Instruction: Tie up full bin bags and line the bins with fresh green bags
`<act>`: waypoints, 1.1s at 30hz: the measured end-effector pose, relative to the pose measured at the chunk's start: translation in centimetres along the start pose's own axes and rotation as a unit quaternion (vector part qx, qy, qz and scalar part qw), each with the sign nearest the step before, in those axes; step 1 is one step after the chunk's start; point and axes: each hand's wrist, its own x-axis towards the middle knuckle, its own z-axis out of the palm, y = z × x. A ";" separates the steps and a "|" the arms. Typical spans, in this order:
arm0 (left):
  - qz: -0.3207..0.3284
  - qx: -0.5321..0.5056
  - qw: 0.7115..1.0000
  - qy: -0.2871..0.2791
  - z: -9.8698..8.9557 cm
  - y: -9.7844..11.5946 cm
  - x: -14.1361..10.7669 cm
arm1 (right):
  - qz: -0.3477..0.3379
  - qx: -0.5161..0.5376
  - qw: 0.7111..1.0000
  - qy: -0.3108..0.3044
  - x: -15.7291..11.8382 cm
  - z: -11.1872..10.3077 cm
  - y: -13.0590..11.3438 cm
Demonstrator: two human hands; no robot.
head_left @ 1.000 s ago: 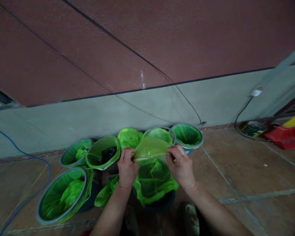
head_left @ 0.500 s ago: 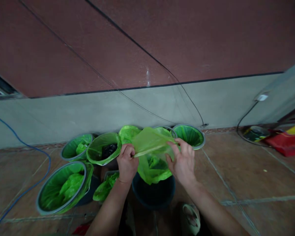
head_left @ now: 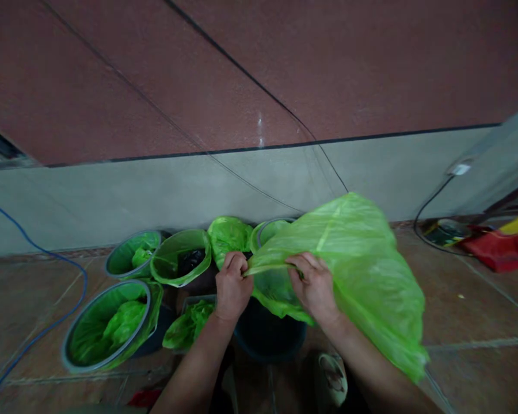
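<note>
left hand [head_left: 233, 287] and right hand [head_left: 313, 287]: fingers closed, pinching the rim of the green bag [head_left: 354, 270]. bag balloons out toward 3 o'clock, its mouth directly above the dark bucket [head_left: 270, 336]. both hands equally near the bucket.

Your left hand [head_left: 233, 286]: raised at centre, fist closed, fingers curled tight in pinch, knuckles up, back of hand toward you. Left forearm runs up from bottom edge, bare. Your right hand [head_left: 314, 284]: level with left, just beside it, fingers bent down in pinch, thumb tucked under. Right forearm angles in from bottom right, partly covered.
</note>
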 end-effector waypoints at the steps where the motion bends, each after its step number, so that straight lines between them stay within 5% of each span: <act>1: -0.008 -0.007 1.000 -0.027 0.2 0.0 -0.1 | 0.009 0.027 1.000 0.012 0.0 0.1 0.0; 6: -0.019 -0.067 0.987 -0.143 1.4 0.5 -0.7 | 0.035 0.099 0.993 0.047 0.0 0.5 0.3; 12: -0.048 -0.124 0.971 -0.197 2.4 1.3 -0.7 | 0.039 0.099 0.991 0.080 0.1 0.2 0.9; 16: -0.095 -0.148 0.969 -0.174 3.0 1.7 -0.6 | 0.036 0.094 0.989 0.108 0.3 -0.5 0.7; 20: -0.144 -0.068 0.982 -0.102 3.6 1.6 -0.9 | 0.014 0.067 0.991 0.111 0.2 -1.2 0.3; 33: -0.122 0.140 0.981 -0.062 2.6 -2.0 0.6 | 0.000 0.009 0.986 0.167 0.4 -3.9 2.0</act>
